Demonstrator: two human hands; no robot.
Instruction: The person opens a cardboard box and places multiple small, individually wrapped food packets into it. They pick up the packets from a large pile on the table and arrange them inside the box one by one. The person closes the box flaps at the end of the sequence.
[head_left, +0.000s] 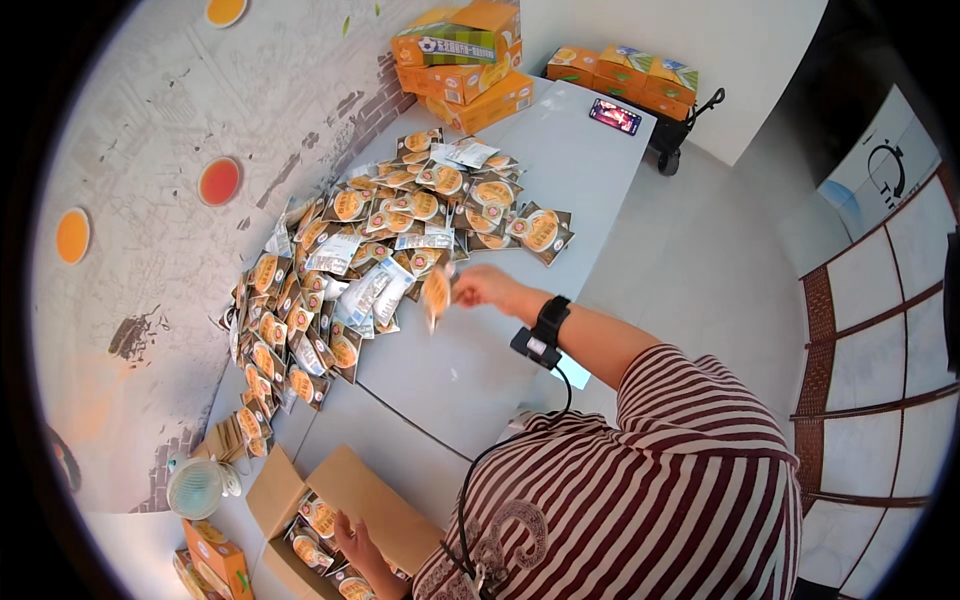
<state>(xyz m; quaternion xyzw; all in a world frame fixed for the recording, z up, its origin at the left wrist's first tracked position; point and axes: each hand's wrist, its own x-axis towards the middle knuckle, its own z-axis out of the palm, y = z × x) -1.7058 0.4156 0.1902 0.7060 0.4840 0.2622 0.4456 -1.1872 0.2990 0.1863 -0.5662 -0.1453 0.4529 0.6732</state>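
My right hand (484, 289) is closed on the edge of a printed food sachet (437, 294), held just above the table by the front of a large pile of sachets (405, 214). Some sachets in the pile lie with their orange-and-brown face up, others with the white, printed back up. My left hand (361, 546) is at the open cardboard box (375, 499), over sachets (309, 547) lying inside it. The left fingers are spread, and whether they touch a sachet cannot be told.
Orange cartons (480, 101) are stacked at the table's far end, with a phone (615, 116) to their right. More cartons (622, 71) stand on a wheeled cart (667, 139). A small fan (196, 487) and orange boxes (217, 559) are beside the cardboard box.
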